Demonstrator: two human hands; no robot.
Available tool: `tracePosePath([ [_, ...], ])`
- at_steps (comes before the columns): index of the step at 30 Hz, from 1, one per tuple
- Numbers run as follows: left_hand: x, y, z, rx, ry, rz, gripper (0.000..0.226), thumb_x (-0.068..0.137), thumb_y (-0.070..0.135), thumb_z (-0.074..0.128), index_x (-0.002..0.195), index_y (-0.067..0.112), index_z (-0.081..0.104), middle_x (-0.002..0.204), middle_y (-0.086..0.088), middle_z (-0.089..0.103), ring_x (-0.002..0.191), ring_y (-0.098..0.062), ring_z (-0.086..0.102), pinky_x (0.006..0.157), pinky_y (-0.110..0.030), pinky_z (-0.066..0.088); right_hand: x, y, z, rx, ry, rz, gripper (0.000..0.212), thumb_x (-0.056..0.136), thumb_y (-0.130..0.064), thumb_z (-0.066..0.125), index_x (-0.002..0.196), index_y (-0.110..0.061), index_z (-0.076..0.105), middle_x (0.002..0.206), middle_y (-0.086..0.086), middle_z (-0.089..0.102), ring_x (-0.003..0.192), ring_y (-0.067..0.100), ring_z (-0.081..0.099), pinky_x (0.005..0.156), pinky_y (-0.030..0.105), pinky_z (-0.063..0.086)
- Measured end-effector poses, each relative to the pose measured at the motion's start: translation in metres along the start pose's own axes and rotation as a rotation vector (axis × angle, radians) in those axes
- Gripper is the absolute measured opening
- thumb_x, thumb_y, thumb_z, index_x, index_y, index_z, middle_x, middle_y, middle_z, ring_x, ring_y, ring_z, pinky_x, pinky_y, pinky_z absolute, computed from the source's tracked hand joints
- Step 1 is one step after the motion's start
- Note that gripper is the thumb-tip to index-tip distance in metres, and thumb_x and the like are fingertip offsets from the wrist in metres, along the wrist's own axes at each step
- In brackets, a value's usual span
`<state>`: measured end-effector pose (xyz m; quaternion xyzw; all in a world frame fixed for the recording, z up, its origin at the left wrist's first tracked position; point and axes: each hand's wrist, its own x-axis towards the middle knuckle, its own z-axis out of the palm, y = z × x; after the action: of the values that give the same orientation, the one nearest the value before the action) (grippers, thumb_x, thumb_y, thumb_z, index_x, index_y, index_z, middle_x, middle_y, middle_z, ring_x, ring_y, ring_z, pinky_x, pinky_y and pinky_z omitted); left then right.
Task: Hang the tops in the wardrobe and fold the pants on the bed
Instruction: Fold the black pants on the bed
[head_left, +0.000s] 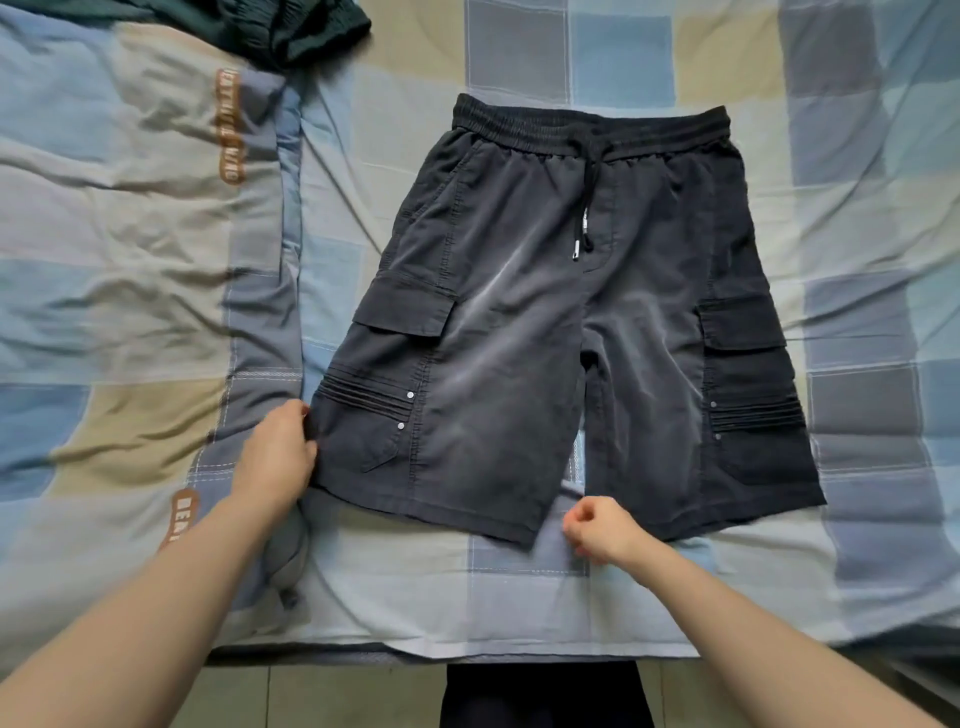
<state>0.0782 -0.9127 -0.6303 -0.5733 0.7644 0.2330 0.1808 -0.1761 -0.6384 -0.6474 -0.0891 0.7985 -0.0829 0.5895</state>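
Dark grey cargo shorts (519, 332) lie spread flat on the bed, waistband away from me, both legs pointing toward me. My left hand (280, 457) pinches the outer edge of the left leg near its hem. My right hand (602, 527) is curled into a loose fist just below the inner hem of the right leg, by the gap between the legs; whether it holds any fabric I cannot tell.
The bed is covered by a checked blue, beige and grey sheet (857, 208). A rumpled quilt (130, 234) of the same pattern lies at the left. A dark green garment (291, 26) sits at the far top left. The bed's near edge and floor tiles (311, 696) lie below.
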Motion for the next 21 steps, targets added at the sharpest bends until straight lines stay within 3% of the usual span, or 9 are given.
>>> tracePosePath([
  [3, -0.018, 0.013, 0.012, 0.313, 0.06, 0.091, 0.08, 0.076, 0.001, 0.067, 0.147, 0.004, 0.03, 0.145, -0.019, 0.038, 0.117, -0.044, 0.044, 0.093, -0.05, 0.042, 0.002, 0.013, -0.023, -0.031, 0.081, 0.038, 0.018, 0.086, -0.01, 0.055, 0.07, -0.016, 0.061, 0.06, 0.0, 0.066, 0.05, 0.012, 0.056, 0.039, 0.014, 0.038],
  [5, -0.029, 0.033, 0.022, 0.394, 0.102, 0.251, 0.079, 0.084, 0.006, 0.058, 0.154, 0.01, 0.02, 0.158, -0.014, 0.024, 0.134, -0.04, 0.033, 0.103, -0.048, 0.033, 0.004, 0.019, -0.049, 0.003, 0.223, 0.057, 0.019, 0.087, -0.009, 0.054, 0.071, -0.013, 0.064, 0.06, 0.003, 0.067, 0.051, 0.017, 0.06, 0.04, 0.015, 0.04],
  [9, -0.049, 0.098, 0.062, 0.448, -0.05, 0.586, 0.073, 0.093, 0.01, 0.037, 0.156, 0.024, 0.003, 0.164, -0.001, 0.0, 0.15, -0.03, 0.004, 0.118, -0.042, 0.016, 0.011, 0.041, -0.108, -0.004, 0.472, 0.098, 0.013, 0.088, -0.012, 0.054, 0.087, -0.003, 0.064, 0.091, 0.021, 0.069, 0.088, 0.037, 0.066, 0.076, 0.04, 0.052],
  [11, -0.061, 0.139, 0.081, 0.427, -0.085, 0.694, 0.075, 0.093, 0.01, 0.036, 0.155, 0.028, -0.002, 0.164, 0.001, -0.005, 0.151, -0.03, -0.002, 0.119, -0.043, 0.01, 0.017, 0.052, -0.138, -0.03, 0.564, 0.107, 0.013, 0.088, -0.012, 0.056, 0.095, -0.002, 0.061, 0.104, 0.024, 0.066, 0.098, 0.039, 0.061, 0.086, 0.041, 0.047],
  [15, -0.083, 0.208, 0.113, 0.469, -0.103, 0.856, 0.081, 0.096, 0.011, 0.038, 0.152, 0.035, -0.015, 0.163, 0.002, -0.018, 0.149, -0.036, -0.01, 0.119, -0.05, 0.004, 0.032, 0.068, -0.185, -0.031, 0.691, 0.187, 0.044, 0.09, -0.02, 0.062, 0.124, 0.002, 0.046, 0.133, 0.027, 0.043, 0.119, 0.043, 0.046, 0.099, 0.042, 0.037],
  [18, -0.094, 0.239, 0.137, 0.577, -0.182, 0.842, 0.076, 0.102, 0.017, 0.036, 0.152, 0.036, -0.017, 0.161, 0.001, -0.025, 0.149, -0.038, -0.006, 0.119, -0.052, 0.009, 0.041, 0.083, -0.208, -0.111, 0.668, 0.312, 0.064, 0.09, -0.027, 0.063, 0.134, 0.005, 0.029, 0.142, 0.028, 0.031, 0.129, 0.046, 0.034, 0.104, 0.046, 0.031],
  [21, -0.1, 0.263, 0.152, 0.548, -0.221, 0.744, 0.066, 0.102, 0.015, 0.037, 0.156, 0.018, -0.001, 0.163, -0.008, -0.016, 0.147, -0.031, 0.018, 0.117, -0.04, 0.022, 0.053, 0.1, -0.229, -0.182, 0.548, 0.255, 0.074, 0.088, -0.032, 0.067, 0.135, 0.005, 0.025, 0.142, 0.029, 0.036, 0.129, 0.046, 0.037, 0.105, 0.046, 0.032],
])
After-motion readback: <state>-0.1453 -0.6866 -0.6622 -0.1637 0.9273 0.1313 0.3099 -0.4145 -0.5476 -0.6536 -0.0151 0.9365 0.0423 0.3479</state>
